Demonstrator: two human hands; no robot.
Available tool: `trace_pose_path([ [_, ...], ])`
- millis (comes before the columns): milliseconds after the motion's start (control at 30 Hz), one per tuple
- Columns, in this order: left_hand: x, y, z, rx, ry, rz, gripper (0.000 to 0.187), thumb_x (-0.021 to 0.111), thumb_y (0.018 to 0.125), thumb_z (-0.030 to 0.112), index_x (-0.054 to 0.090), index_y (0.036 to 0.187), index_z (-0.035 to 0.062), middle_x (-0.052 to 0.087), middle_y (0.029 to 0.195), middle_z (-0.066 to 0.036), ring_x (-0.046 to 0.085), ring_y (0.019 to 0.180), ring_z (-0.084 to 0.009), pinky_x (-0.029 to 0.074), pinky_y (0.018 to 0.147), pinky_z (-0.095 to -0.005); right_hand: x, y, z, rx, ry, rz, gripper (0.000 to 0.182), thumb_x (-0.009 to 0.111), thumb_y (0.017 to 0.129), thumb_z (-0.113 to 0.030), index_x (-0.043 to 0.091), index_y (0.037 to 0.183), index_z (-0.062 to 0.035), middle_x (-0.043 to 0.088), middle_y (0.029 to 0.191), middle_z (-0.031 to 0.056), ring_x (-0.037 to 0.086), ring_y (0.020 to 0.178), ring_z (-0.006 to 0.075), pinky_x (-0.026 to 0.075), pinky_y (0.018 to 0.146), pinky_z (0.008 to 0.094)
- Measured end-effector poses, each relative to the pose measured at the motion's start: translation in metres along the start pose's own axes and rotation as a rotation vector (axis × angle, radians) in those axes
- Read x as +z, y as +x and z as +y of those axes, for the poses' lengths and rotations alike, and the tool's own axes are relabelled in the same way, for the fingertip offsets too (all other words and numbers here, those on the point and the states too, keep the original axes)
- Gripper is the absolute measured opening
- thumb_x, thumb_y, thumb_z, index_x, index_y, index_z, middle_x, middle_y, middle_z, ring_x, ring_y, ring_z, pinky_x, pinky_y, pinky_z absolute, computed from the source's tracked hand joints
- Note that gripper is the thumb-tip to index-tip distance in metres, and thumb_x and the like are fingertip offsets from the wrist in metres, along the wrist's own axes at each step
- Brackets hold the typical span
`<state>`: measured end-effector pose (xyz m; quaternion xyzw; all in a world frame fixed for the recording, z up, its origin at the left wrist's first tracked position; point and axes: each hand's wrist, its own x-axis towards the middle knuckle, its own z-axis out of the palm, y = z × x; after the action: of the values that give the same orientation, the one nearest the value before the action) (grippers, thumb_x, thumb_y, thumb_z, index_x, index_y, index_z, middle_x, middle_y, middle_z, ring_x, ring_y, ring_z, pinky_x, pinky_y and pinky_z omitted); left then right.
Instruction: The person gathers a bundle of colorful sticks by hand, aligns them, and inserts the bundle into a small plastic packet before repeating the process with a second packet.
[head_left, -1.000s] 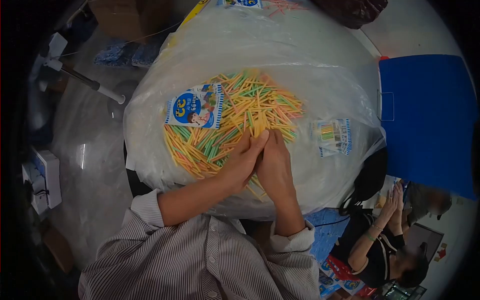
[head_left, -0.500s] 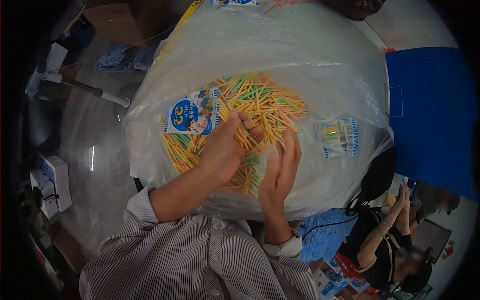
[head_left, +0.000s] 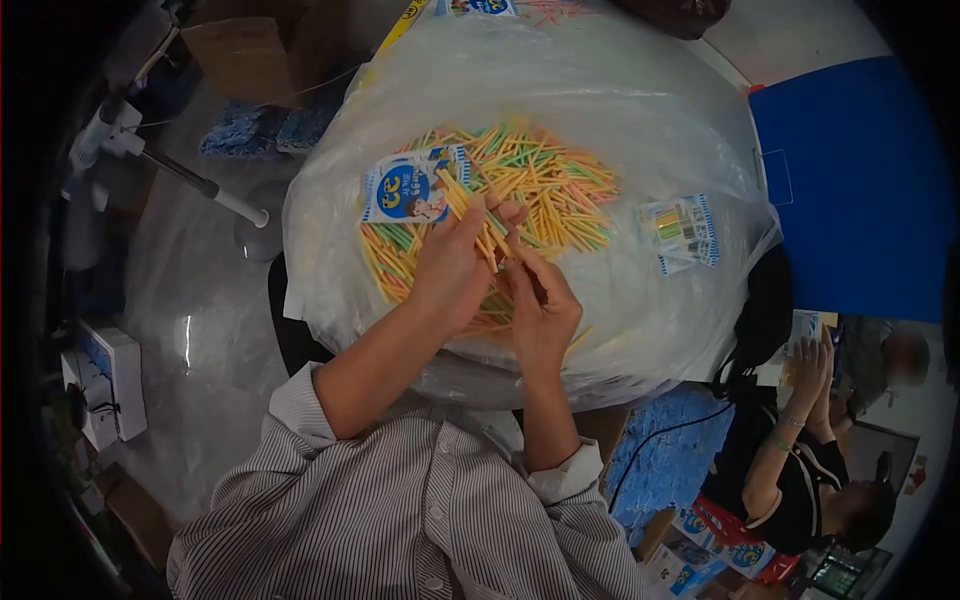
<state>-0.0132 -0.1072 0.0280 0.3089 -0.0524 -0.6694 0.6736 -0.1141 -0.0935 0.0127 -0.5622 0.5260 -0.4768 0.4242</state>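
Observation:
My left hand (head_left: 455, 265) is closed around a small bundle of thin yellow and green sticks (head_left: 487, 236), held over the heap. At the bundle's lower end, my right hand (head_left: 545, 305) has its thumb and fingers pinched together on the stick ends. Beneath both hands a large heap of pastel sticks (head_left: 565, 185), in yellow, green and pink, lies on clear plastic sheeting (head_left: 640, 330). A blue and white printed packet (head_left: 405, 190) rests on the heap just beyond my left hand. The fingers partly hide the bundle.
More small packets (head_left: 683, 235) lie on the plastic to the right. A blue panel (head_left: 850, 190) stands past the table's right edge. At lower right another person (head_left: 790, 470) has their hands raised. A white stand pole (head_left: 200, 185) is on the left, near a cardboard box (head_left: 245, 60).
My right hand has closed from loosely spread fingers to a pinch at the bundle's lower end. My left hand keeps hold of the sticks. The whole view has shifted slightly.

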Motion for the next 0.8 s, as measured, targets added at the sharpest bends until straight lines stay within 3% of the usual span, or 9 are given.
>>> trace_pose_path([
  [233,-0.019,-0.019,0.004,0.000,-0.123,0.043,0.021,0.033,0.090,0.020,0.043,0.095,0.0021,0.051,0.097,-0.011,0.047,0.100,-0.0216,0.040,0.084,-0.0340,-0.012,-0.024,-0.013,-0.048,0.213,0.235,0.012,0.054,0.078,0.000,0.058,0.088,0.0042,0.058,0.080,0.0069,0.056,0.067,0.0095,0.047,0.063,0.0195],
  [367,-0.017,-0.040,-0.006,-0.092,-0.058,-0.091,0.025,0.033,0.090,0.022,0.042,0.101,0.0019,0.049,0.104,-0.010,0.047,0.099,-0.0192,0.040,0.085,-0.0333,0.007,-0.027,-0.014,-0.039,0.278,0.169,0.013,0.055,0.077,0.000,0.058,0.090,0.0021,0.058,0.083,0.0068,0.055,0.068,0.0101,0.046,0.061,0.0205],
  [433,-0.017,-0.046,-0.009,-0.155,-0.074,-0.107,0.026,0.033,0.090,0.022,0.042,0.103,0.0017,0.049,0.106,-0.010,0.048,0.098,-0.0183,0.039,0.085,-0.0327,0.012,-0.029,-0.009,-0.365,-0.252,0.135,0.016,0.056,0.075,0.001,0.058,0.090,0.0000,0.058,0.086,0.0087,0.056,0.071,0.0135,0.044,0.060,0.0223],
  [567,-0.026,-0.042,-0.018,-0.106,-0.041,-0.120,0.026,0.034,0.090,0.020,0.044,0.104,0.0010,0.051,0.104,-0.011,0.048,0.096,-0.0175,0.039,0.085,-0.0314,0.008,-0.037,-0.006,-0.412,-0.416,0.183,0.018,0.057,0.072,0.000,0.058,0.090,-0.0018,0.056,0.086,0.0105,0.056,0.074,0.0162,0.044,0.060,0.0240],
  [633,-0.025,-0.039,-0.012,-0.057,0.028,-0.024,0.025,0.036,0.089,0.021,0.044,0.101,0.0009,0.053,0.096,-0.010,0.051,0.093,-0.0194,0.041,0.085,-0.0334,0.005,-0.040,-0.009,-0.501,-0.396,0.064,0.014,0.058,0.073,-0.001,0.059,0.087,-0.0018,0.056,0.081,0.0107,0.056,0.072,0.0177,0.044,0.060,0.0255],
  [733,-0.032,-0.037,0.000,-0.129,0.056,-0.036,0.024,0.038,0.089,0.022,0.045,0.098,0.0012,0.053,0.089,-0.009,0.053,0.089,-0.0210,0.045,0.081,-0.0364,-0.057,-0.033,-0.008,-0.371,-0.456,0.001,0.011,0.057,0.074,-0.003,0.059,0.085,-0.0024,0.056,0.080,0.0102,0.056,0.072,0.0202,0.045,0.060,0.0266],
  [800,-0.031,-0.039,0.005,-0.192,0.118,-0.039,0.023,0.039,0.088,0.022,0.044,0.097,0.0015,0.053,0.086,-0.008,0.054,0.088,-0.0212,0.047,0.079,-0.0373,-0.097,-0.026,-0.013,-0.167,-0.580,-0.066,0.009,0.057,0.073,-0.003,0.058,0.082,-0.0019,0.056,0.079,0.0101,0.056,0.072,0.0238,0.045,0.061,0.0276],
])
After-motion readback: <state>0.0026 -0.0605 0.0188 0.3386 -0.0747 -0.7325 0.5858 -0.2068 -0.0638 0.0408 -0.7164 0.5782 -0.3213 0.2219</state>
